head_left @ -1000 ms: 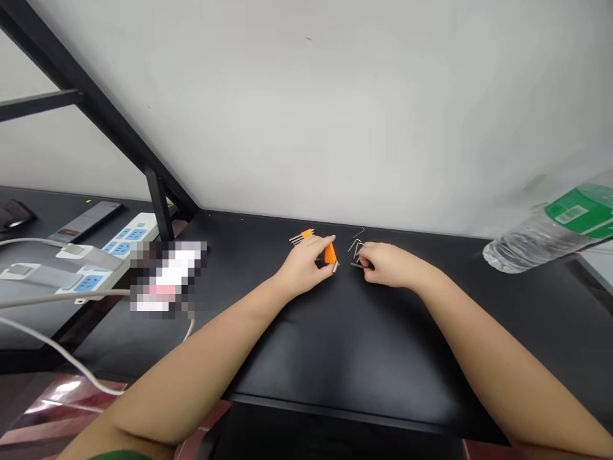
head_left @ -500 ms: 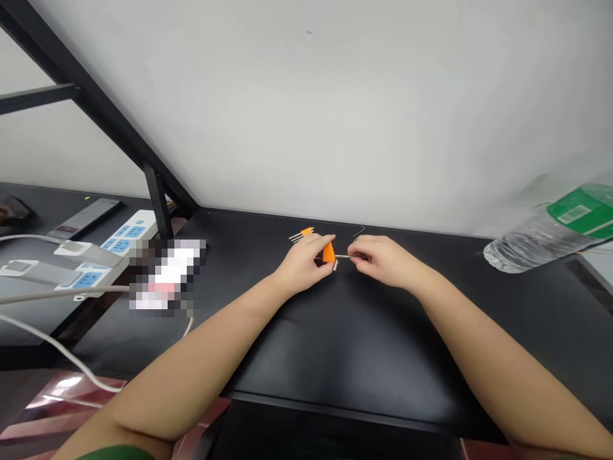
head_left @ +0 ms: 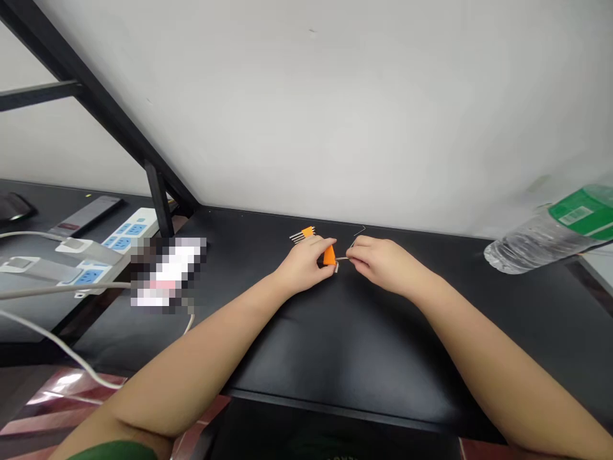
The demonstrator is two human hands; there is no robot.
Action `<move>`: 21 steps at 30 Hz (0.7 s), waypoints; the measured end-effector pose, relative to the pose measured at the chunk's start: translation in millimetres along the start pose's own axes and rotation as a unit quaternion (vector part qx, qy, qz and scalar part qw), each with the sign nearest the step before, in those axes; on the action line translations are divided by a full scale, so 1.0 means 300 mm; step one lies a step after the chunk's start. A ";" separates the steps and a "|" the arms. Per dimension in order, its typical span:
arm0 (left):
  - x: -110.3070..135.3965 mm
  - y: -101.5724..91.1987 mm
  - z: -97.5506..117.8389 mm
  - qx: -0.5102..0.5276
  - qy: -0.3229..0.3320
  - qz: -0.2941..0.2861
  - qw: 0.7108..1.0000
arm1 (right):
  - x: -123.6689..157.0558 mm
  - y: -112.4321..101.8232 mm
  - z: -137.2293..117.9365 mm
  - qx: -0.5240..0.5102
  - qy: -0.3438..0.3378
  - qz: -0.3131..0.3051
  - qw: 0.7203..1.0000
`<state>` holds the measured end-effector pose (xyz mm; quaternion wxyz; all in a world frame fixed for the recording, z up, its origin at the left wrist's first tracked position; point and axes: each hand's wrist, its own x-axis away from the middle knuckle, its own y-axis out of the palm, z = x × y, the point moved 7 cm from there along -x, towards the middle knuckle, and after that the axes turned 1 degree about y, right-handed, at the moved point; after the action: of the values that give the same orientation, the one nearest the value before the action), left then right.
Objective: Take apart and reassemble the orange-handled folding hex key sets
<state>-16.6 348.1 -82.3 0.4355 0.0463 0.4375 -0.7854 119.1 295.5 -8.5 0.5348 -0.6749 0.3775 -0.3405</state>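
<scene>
My left hand (head_left: 306, 263) is closed on an orange plastic hex key holder (head_left: 329, 255), thumb at the near side and fingers over the far side. A thin metal hex key (head_left: 343, 259) runs between the holder and my right hand (head_left: 376, 262), whose thumb and fingers pinch its right part. Its other end is at the holder; whether it sits in a slot I cannot tell. A short metal end (head_left: 336, 268) shows just below the holder. Beyond my left hand lies another orange piece (head_left: 307, 232) with several metal rods. A thin bent hex key (head_left: 359, 230) lies beyond my right hand.
The black table (head_left: 345, 345) meets a white wall. At right a clear bottle (head_left: 527, 239) with a green label lies on its side. On the left are a blurred-out phone (head_left: 172, 271), a white power strip (head_left: 122, 243) with plugs and cables, and a black metal frame (head_left: 160, 198).
My right hand has shifted slightly left and down, with the hex key closer to the holder. My left hand keeps its hold on the orange holder, nearly still.
</scene>
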 end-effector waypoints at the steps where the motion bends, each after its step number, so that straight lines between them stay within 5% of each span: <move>1: 0.000 0.000 0.001 0.000 -0.002 -0.003 1.000 | 0.001 -0.002 0.000 0.001 -0.002 0.002 1.000; 15: 0.005 -0.019 0.013 0.003 0.030 0.038 0.999 | -0.025 0.025 0.000 -0.142 0.068 -0.003 0.987; 21: 0.008 -0.032 0.026 -0.003 0.054 0.071 0.996 | -0.025 0.084 0.061 -0.402 0.184 0.001 0.897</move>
<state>-22.7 343.2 -72.4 0.4665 0.1185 0.4581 -0.7473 127.7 306.9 -37.3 0.1398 -0.7574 0.5745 -0.2771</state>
